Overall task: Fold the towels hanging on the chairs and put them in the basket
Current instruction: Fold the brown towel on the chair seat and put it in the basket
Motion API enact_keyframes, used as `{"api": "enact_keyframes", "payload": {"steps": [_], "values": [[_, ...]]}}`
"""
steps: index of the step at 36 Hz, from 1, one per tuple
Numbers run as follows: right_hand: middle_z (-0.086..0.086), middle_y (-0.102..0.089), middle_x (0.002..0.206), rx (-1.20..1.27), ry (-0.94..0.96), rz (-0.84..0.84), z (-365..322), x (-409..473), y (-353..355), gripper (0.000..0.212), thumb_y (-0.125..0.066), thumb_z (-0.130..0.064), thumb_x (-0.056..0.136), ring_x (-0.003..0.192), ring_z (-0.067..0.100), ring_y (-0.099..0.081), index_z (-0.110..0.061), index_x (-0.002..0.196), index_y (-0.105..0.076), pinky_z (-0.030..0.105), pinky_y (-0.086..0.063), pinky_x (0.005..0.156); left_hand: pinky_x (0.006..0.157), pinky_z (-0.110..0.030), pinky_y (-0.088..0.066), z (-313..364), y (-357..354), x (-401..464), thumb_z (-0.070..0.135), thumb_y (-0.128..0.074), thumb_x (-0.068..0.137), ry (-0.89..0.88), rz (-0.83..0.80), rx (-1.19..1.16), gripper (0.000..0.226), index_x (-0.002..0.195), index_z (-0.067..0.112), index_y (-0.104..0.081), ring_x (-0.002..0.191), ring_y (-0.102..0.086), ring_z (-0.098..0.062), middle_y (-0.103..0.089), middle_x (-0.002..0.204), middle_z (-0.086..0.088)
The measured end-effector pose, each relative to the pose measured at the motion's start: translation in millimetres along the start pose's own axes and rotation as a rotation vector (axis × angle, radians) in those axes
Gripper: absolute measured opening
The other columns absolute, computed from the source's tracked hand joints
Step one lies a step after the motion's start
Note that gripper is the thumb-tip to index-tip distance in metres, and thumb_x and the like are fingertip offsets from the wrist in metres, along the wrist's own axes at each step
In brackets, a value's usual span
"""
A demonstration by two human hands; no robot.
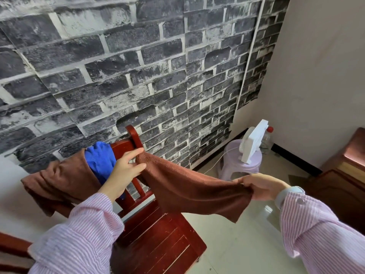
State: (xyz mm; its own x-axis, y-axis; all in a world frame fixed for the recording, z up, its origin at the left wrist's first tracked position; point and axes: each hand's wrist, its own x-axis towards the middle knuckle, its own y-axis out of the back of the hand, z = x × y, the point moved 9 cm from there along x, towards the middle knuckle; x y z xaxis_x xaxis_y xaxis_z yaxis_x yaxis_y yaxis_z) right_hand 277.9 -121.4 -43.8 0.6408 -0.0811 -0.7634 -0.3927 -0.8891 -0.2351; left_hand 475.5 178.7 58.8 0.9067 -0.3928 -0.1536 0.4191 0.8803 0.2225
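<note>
Brown towel (189, 186), stretched above the chair seat (158, 240), right hand (262, 186) gripping one end, left hand (126, 171) pinching the other by the chair back (134, 143), where blue towel (100, 161) and second brown towel (59, 180) hang; likely risk: drag dislodges them.

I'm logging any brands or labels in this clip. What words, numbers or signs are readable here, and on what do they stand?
None can be read.
Clear bottle with the red cap: any label is too small and blurred to read.
White fan on the lilac stool: no lettering shows.
Brown towel held by the left hand and right hand, blue towel, chair: no tag or print shows.
</note>
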Motion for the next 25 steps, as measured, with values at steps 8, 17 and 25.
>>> {"api": "enact_keyframes", "payload": {"steps": [8, 17, 25], "values": [[0.011, -0.060, 0.080, 0.043, 0.359, 0.326, -21.1, 1.7, 24.2, 0.036, -0.035, 0.014, 0.086, 0.066, 0.019, -0.055, -0.009, 0.079, -0.062, 0.017, -0.051, 0.048, 0.102, -0.047, -0.041, -11.9, 2.6, 10.5, 0.006, -0.069, 0.077, -0.015, -0.041, 0.327, 0.066, 0.134, 0.029, -0.043, 0.122, -0.046, -0.023, -0.035, 0.137, 0.007], [0.012, -0.060, 0.083, -0.424, 0.381, 0.378, -25.7, -12.3, 22.7, 0.032, -0.039, 0.019, 0.080, 0.071, 0.021, -0.051, 0.006, 0.095, -0.064, 0.020, -0.048, 0.058, 0.090, -0.029, -0.045, -26.8, 6.1, 10.0, -0.002, -0.059, 0.082, -0.057, -0.057, 0.505, 0.031, 0.105, 0.019, -0.063, 0.100, -0.058, -0.016, -0.063, 0.107, -0.002], [0.009, -0.060, 0.086, -0.949, 0.376, 0.526, -10.6, -1.9, 17.3, 0.019, -0.052, 0.001, 0.082, 0.080, 0.025, -0.055, -0.005, 0.092, -0.067, 0.033, -0.046, 0.075, 0.087, -0.021, -0.041, -72.2, 6.0, -12.9, -0.002, -0.057, 0.082, 0.101, -0.199, 0.640, 0.030, 0.106, 0.012, -0.067, 0.095, -0.057, -0.012, -0.064, 0.101, -0.001]]}}
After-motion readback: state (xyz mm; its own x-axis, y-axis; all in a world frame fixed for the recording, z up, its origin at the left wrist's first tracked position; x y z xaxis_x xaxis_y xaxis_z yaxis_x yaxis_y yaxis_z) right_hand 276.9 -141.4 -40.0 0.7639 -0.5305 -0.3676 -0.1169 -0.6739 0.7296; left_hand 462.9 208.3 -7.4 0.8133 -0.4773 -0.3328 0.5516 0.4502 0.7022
